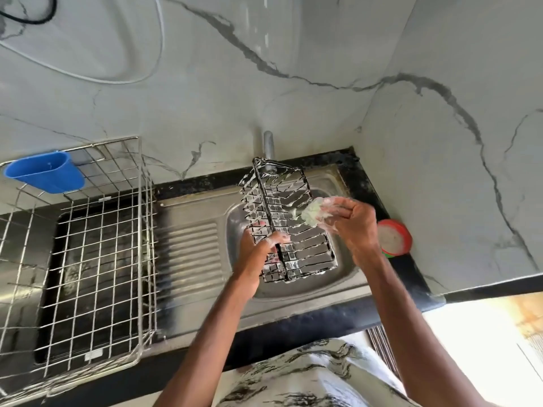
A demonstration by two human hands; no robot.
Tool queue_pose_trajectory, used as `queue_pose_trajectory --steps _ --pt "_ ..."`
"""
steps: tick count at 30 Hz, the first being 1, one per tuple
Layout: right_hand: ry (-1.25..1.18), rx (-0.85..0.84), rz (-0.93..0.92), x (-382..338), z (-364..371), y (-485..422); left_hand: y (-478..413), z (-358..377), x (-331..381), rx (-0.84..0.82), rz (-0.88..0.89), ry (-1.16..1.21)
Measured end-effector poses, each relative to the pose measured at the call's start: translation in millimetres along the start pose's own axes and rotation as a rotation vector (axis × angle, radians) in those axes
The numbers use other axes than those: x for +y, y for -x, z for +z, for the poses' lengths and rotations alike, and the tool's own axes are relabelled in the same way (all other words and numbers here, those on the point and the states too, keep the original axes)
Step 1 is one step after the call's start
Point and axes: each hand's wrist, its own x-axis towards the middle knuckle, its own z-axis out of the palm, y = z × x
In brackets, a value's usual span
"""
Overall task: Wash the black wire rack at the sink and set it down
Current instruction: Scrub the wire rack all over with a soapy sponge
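Black countertop [411, 277] carrying an inset stainless-steel sink [308, 298], the reference point for all positions. The sink's ribbed drainboard [191, 248] extended from the left of its bowl. Left of the sink, a silver wire basket [97, 259] stood upright on the counter, its right wall just beside the drainboard. Right of the sink, a round red-rimmed tub [393, 237] with whitish contents rested on the counter against the marbled wall.

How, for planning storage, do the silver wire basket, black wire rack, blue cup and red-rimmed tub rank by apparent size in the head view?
1. silver wire basket, though partly nearer the camera
2. black wire rack
3. blue cup
4. red-rimmed tub, partly hidden, so less sure
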Motion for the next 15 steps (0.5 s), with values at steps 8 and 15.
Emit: queue_pose_trajectory --steps 8,15 --pt "-0.120 0.174 0.009 27 -103 -47 40 74 56 -0.088 -0.047 0.020" --pt "0.429 0.276 0.135 83 -156 -90 30 114 56 -0.079 -0.099 0.012"
